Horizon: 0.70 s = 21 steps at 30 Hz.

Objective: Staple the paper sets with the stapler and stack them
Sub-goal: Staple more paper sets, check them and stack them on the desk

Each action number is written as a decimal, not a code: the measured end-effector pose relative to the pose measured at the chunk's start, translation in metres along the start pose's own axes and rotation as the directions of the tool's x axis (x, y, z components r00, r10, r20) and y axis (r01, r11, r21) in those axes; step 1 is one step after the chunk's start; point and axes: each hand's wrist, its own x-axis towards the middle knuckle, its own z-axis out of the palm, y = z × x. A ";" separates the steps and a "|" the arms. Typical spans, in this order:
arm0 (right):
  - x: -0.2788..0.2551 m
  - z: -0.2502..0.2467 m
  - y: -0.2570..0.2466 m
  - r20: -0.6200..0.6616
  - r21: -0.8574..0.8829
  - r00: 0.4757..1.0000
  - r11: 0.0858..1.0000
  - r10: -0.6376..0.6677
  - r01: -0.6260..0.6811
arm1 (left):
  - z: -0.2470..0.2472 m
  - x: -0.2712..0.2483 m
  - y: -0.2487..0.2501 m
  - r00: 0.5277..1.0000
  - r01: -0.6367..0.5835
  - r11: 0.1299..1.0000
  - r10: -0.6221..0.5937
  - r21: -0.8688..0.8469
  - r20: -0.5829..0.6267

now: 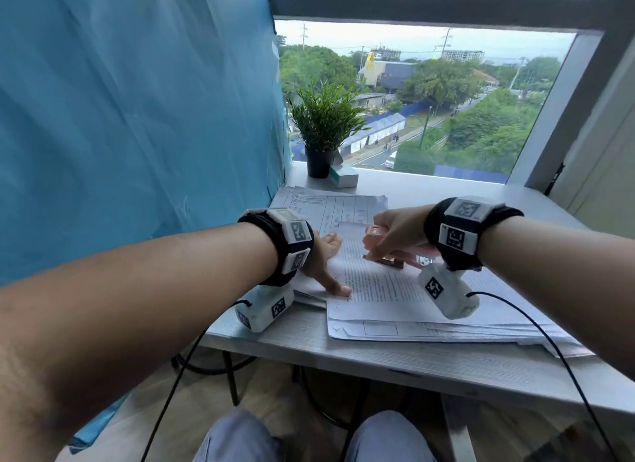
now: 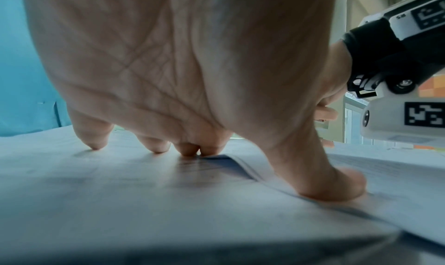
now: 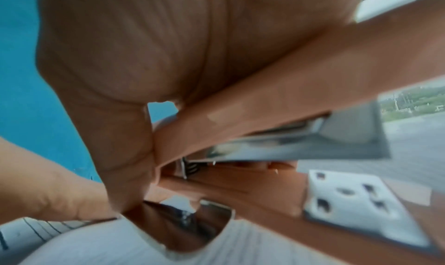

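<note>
A printed paper set [image 1: 385, 289] lies on top of a wide pile of sheets on the white desk [image 1: 429, 362]. My left hand [image 1: 326, 255] presses flat on its left edge, thumb [image 2: 337, 183] and fingertips [image 2: 154, 145] down on the paper [image 2: 168, 193]. My right hand [image 1: 395, 227] grips a pink stapler [image 1: 391, 252] held above the set's upper part, pointing left. In the right wrist view the stapler [image 3: 265, 136] fills the frame, its mouth apart and the metal anvil plate [image 3: 356, 202] showing.
A second pile of table-printed sheets [image 1: 336, 207] lies behind my left hand. A potted plant [image 1: 323, 131] and a small box [image 1: 343, 176] stand at the back by the window. A blue sheet [image 1: 137, 117] hangs on the left. Cables trail off the desk's front edge.
</note>
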 end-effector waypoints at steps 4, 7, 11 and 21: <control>-0.009 -0.001 0.006 -0.071 -0.156 0.997 0.987 0.029 -0.040 | -0.003 -0.002 0.007 1.000 0.019 0.999 -0.019 0.031 -0.013; -0.011 -0.001 0.011 -0.109 -0.214 0.993 0.975 0.040 -0.063 | -0.004 0.000 0.013 0.999 0.031 0.998 -0.030 0.047 -0.034; -0.017 -0.007 0.017 -0.167 -0.291 0.985 0.953 0.033 -0.081 | -0.005 0.004 0.021 0.999 0.020 0.997 -0.018 0.069 -0.038; -0.026 -0.001 0.026 -0.277 -0.431 0.938 0.899 -0.211 0.075 | -0.004 0.003 0.009 0.994 -0.048 0.999 0.048 -0.002 -0.094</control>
